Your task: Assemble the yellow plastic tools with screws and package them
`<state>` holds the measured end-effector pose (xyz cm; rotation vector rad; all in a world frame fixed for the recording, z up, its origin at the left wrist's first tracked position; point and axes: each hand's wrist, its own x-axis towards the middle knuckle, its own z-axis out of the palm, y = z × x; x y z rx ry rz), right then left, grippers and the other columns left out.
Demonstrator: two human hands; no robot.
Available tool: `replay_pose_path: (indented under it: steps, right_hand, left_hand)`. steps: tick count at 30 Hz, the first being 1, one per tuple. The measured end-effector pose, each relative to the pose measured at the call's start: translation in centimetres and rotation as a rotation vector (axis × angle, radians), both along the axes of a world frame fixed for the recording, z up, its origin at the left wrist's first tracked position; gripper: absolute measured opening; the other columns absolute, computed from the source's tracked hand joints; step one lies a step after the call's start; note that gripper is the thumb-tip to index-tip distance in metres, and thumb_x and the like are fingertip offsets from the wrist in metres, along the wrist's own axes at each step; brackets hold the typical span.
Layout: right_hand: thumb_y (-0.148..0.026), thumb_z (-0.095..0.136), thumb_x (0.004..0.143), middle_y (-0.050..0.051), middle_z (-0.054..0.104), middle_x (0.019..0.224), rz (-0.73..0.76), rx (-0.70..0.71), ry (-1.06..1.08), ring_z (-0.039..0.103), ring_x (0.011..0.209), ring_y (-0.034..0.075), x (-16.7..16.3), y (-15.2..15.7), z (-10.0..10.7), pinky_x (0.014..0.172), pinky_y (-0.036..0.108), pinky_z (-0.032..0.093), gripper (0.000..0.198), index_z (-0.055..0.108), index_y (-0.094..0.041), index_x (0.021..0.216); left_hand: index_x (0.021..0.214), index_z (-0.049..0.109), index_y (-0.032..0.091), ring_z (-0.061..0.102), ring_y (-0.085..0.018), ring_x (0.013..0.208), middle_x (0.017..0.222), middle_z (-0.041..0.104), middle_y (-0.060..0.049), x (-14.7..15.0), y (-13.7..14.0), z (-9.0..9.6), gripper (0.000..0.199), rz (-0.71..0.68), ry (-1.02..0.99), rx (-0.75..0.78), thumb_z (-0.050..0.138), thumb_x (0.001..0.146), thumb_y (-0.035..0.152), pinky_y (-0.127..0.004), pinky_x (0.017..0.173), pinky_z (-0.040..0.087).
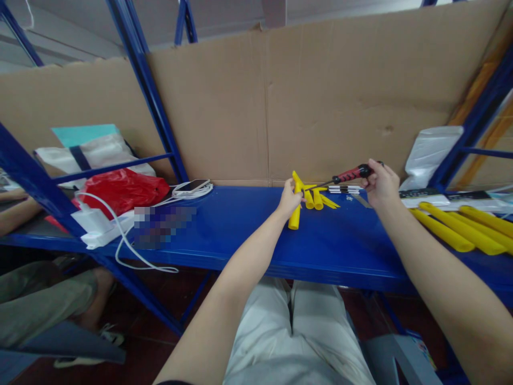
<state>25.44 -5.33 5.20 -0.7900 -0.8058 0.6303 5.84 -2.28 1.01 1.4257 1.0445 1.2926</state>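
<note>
My left hand [289,200] is closed around a yellow plastic tube piece [294,218], which stands tilted above the blue table. In my right hand [382,183] is a screwdriver [350,174] with a red and black handle, gripped at its handle end. The shaft points left, and its tip reaches the yellow piece near my left fingers; whether it touches a screw is too small to tell. Just right of my left hand lie several more short yellow pieces [318,199]. Behind them is a small stack of white strips with black bands [343,190].
Long yellow tubes [457,235] lie at the right, before white packets [425,199]. On the left are a phone [193,185] on a coiled cable, a red plastic bag [124,192] and a power strip with a charger [94,222]. Cardboard [320,96] stands behind. Another person's arm [20,214] shows far left.
</note>
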Motion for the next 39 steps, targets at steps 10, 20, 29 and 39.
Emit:
replay_pose_path:
  steps: [10,20,29,39]
  right_hand:
    - [-0.031,0.070,0.066,-0.010,0.025,0.041,0.068,-0.080,-0.187,0.026,0.033,0.004,-0.7,0.3,-0.9,0.033,0.020,0.021,0.027,0.046,-0.019,0.063]
    - [-0.040,0.070,0.067,-0.008,0.029,0.039,0.199,-0.285,-0.375,0.028,0.035,0.005,-0.4,-0.1,-0.9,0.035,0.020,0.020,0.036,0.039,-0.021,0.062]
    - [-0.056,0.065,0.069,-0.004,0.041,0.050,0.346,-0.662,-0.859,0.030,0.041,0.004,0.5,-0.2,-1.6,0.036,0.018,0.020,0.043,0.047,-0.017,0.069]
    - [-0.059,0.070,0.059,-0.002,0.055,0.059,0.485,-0.669,-1.144,0.042,0.044,0.006,-0.1,-0.2,-2.9,0.038,0.019,0.030,0.050,0.052,-0.018,0.080]
  left_hand:
    - [0.121,0.032,0.022,0.056,-0.004,0.052,0.114,0.053,-0.008,-0.3,0.5,-0.4,0.051,0.088,-0.002,-0.087,0.044,0.077,-0.001,-0.014,0.040,0.038]
    - [0.116,0.033,0.020,0.053,-0.002,0.048,0.118,0.052,-0.009,-0.2,0.3,-0.1,0.045,0.086,-0.013,-0.092,0.041,0.077,-0.002,-0.014,0.037,0.035]
    - [0.113,0.036,0.020,0.053,-0.002,0.048,0.115,0.054,-0.008,-0.2,0.8,-0.7,0.044,0.103,0.004,-0.048,0.043,0.076,-0.001,-0.013,0.037,0.036]
    - [0.118,0.040,0.023,0.058,-0.005,0.057,0.118,0.053,-0.007,-0.3,0.7,-0.8,0.052,0.121,0.070,0.006,0.047,0.073,-0.001,-0.013,0.041,0.039]
